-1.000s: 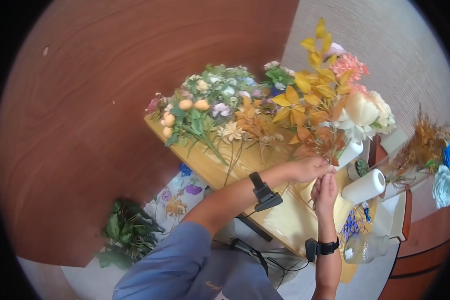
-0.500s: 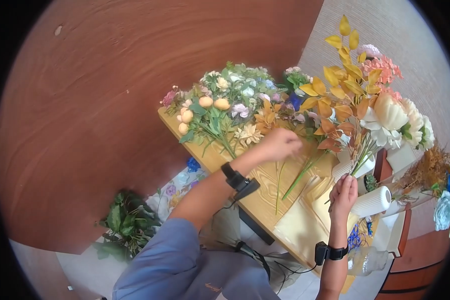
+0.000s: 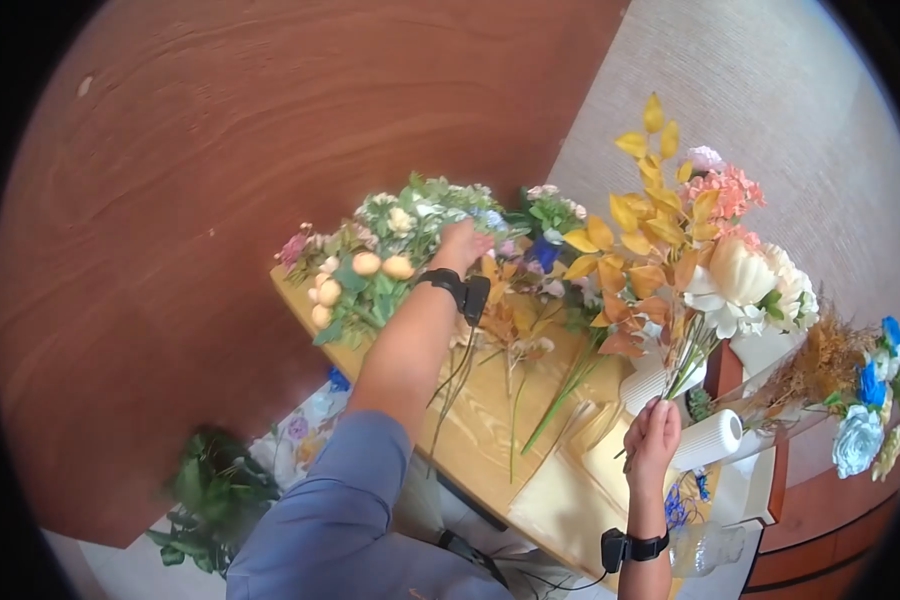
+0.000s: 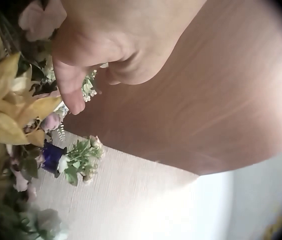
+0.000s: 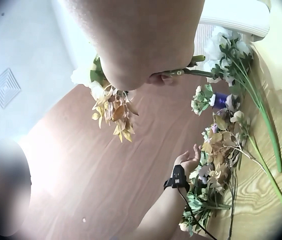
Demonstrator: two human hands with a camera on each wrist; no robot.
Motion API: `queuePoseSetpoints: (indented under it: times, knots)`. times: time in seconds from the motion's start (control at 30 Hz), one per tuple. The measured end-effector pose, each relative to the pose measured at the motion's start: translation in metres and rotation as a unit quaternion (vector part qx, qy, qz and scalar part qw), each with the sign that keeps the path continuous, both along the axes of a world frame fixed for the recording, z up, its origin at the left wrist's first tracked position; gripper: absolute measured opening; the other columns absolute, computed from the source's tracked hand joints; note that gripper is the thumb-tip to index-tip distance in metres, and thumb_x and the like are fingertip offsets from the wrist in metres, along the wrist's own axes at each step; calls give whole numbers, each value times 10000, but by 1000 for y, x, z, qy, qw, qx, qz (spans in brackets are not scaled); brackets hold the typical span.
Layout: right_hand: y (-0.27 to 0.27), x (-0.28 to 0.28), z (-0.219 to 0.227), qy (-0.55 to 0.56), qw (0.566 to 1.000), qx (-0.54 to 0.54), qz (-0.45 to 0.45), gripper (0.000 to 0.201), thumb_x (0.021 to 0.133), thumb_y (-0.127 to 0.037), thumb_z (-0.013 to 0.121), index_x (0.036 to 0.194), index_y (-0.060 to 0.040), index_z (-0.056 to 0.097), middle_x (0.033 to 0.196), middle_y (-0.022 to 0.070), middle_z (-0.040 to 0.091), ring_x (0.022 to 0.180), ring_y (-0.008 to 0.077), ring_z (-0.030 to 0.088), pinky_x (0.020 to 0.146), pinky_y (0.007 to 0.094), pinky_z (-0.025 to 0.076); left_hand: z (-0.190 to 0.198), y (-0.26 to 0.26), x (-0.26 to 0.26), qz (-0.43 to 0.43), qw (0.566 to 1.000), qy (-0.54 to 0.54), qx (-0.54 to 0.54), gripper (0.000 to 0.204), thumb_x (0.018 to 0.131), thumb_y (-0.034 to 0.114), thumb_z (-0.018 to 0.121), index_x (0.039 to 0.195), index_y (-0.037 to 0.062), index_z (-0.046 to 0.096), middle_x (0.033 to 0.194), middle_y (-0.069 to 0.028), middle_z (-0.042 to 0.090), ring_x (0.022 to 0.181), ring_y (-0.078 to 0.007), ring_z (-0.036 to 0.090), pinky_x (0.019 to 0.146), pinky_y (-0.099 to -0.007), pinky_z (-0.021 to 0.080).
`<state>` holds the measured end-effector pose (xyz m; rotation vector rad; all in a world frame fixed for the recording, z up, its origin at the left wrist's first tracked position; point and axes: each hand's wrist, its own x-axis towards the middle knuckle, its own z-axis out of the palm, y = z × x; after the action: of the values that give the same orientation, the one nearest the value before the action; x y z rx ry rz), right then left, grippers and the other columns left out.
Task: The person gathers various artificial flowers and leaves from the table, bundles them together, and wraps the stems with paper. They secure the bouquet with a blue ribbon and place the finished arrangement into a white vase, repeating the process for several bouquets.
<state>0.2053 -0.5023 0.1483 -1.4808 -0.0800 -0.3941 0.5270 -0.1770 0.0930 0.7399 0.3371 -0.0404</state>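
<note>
My right hand (image 3: 654, 440) grips the gathered stems (image 3: 688, 365) of a mixed bouquet above the table's right side. The bouquet has golden leaves (image 3: 625, 212), coral hydrangea-like heads (image 3: 730, 190) and a large cream peony (image 3: 740, 272). At the back of the table, my left hand (image 3: 465, 243) reaches over a mass of pale green and white flowers (image 3: 400, 220). Its fingers look spread in the right wrist view, with nothing held. Peach round blooms (image 3: 367, 264) lie to its left, and orange-brown leaves (image 3: 510, 318) lie nearer me.
White ribbed vases (image 3: 708, 440) lie on the right, with a glass jar (image 3: 705, 548) nearer me. Cream sheets (image 3: 570, 495) cover the front right of the wooden table (image 3: 480, 450). Loose green stems (image 3: 560, 400) lie mid-table. Dark green foliage (image 3: 205, 490) is low on the left.
My left hand has left the bouquet's stems and moved left and back to the flowers at the far edge. My right hand keeps its hold on the bouquet.
</note>
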Motion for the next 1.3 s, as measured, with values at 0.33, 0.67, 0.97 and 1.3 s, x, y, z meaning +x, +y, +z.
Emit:
queuePoseSetpoints:
  times: [0.33, 0.67, 0.97, 1.3]
  knots:
    - [-6, 8, 4, 17, 1000, -2, -13, 212, 1023, -262, 402, 912, -88, 450, 608, -44, 349, 406, 23, 258, 346, 192, 213, -37, -8, 81, 33, 992, -49, -113, 175, 935, 54, 478, 1067, -59, 494, 972, -206, 610, 796, -258, 631, 682, -348, 574]
    - [-2, 15, -1, 14, 1000, 24, 1, 211, 1022, -261, 403, 909, -92, 454, 591, -50, 337, 401, 23, 254, 346, 193, 212, 6, -18, 4, -74, 990, -117, 31, 208, 921, 24, 500, 1122, -28, 492, 1000, -178, 634, 905, -258, 653, 769, -391, 571]
    - [-4, 14, 7, 1, 1000, 22, -13, 205, 1007, -242, 450, 913, -64, 488, 640, -34, 438, 440, 33, 357, 378, 188, 283, 39, -37, -32, -65, 974, -211, 55, 225, 916, 68, 560, 1130, 0, 535, 1061, -187, 641, 931, -274, 653, 793, -384, 553]
    - [-5, 15, 8, -37, 998, 47, -10, 185, 1003, -239, 463, 920, -76, 486, 672, -41, 445, 457, 26, 354, 392, 183, 278, 88, -54, -114, -6, 943, -304, 133, 207, 913, 55, 577, 1093, -46, 576, 979, -147, 672, 843, -190, 680, 722, -271, 576]
